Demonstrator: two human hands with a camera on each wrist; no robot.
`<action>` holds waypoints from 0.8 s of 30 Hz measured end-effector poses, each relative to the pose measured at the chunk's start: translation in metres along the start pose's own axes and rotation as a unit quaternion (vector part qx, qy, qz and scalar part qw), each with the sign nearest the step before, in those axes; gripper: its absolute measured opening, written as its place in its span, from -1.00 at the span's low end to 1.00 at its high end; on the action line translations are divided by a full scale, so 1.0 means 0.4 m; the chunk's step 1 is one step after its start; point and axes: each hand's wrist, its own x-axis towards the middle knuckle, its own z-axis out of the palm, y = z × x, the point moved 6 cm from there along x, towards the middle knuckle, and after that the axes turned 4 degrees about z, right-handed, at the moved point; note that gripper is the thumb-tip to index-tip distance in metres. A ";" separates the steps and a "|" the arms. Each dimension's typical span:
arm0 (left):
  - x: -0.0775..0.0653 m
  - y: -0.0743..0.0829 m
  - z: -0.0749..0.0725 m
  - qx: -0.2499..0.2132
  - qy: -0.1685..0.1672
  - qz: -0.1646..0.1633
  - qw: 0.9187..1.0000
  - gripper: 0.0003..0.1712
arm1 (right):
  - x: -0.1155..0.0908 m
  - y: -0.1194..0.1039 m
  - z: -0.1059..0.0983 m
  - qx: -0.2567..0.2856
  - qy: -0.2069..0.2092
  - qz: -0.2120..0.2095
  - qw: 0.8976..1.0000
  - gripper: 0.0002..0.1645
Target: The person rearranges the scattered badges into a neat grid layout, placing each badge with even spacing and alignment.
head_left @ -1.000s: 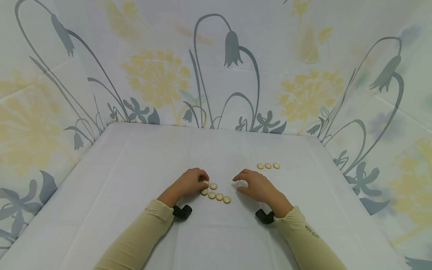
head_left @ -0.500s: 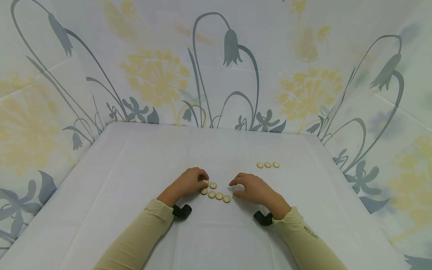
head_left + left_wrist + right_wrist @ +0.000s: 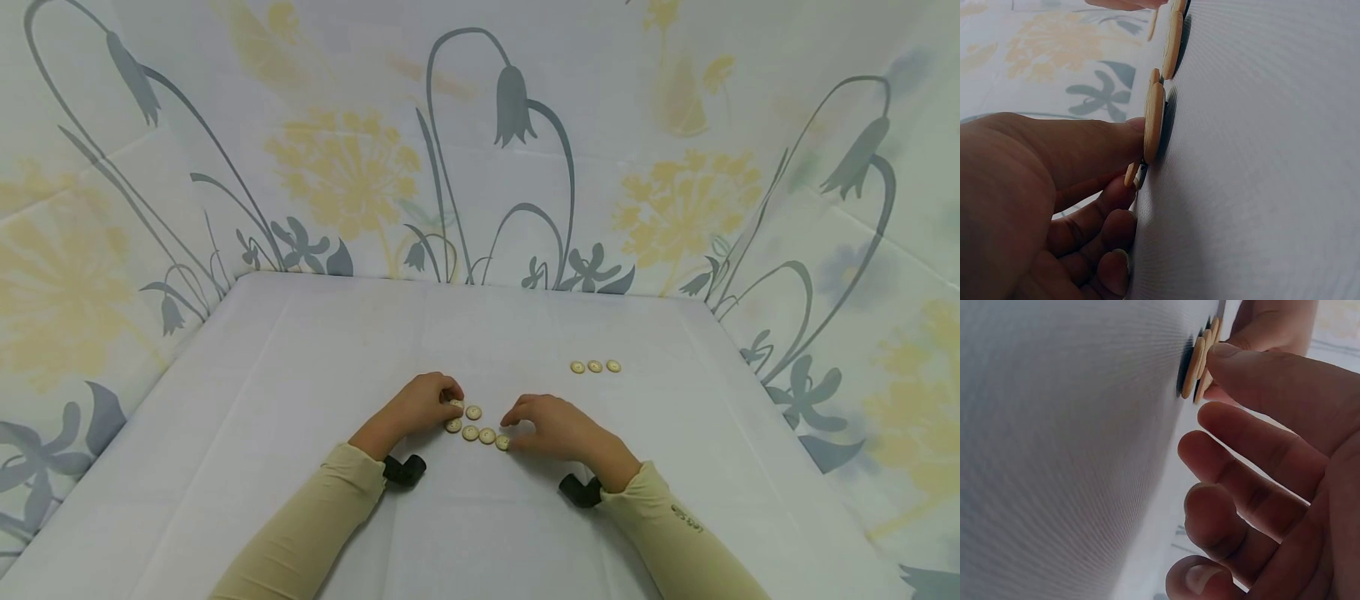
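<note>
The left hand point(image 3: 420, 402) has its fingers curled about a pale wooden disc point(image 3: 458, 404); the right hand point(image 3: 555, 427), fingers parted, has its thumb at the nearest disc point(image 3: 502, 442) of the four-disc row point(image 3: 486, 436) between them.

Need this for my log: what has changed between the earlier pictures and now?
The right hand moved left and nearer, bringing its thumb to the near row's rightmost button; whether they touch is unclear. No button was visibly let go. The left hand stayed at the leftmost buttons, and the three far buttons stayed put.
</note>
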 end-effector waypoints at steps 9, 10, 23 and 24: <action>-0.005 0.001 -0.002 0.002 0.003 -0.010 1.000 -0.81 | 0.001 -0.008 0.010 -0.015 -0.002 -0.021 1.000 -0.70; -0.005 0.003 -0.002 0.004 0.003 -0.009 1.000 -0.81 | 0.001 -0.008 0.010 -0.015 -0.002 -0.024 1.000 -0.70; -0.006 0.006 -0.003 0.003 0.005 -0.010 1.000 -0.81 | 0.004 -0.012 0.016 -0.024 0.003 -0.038 0.999 -0.70; -0.007 0.006 -0.002 0.002 0.005 -0.010 1.000 -0.81 | 0.004 -0.012 0.017 -0.025 0.003 -0.038 0.999 -0.70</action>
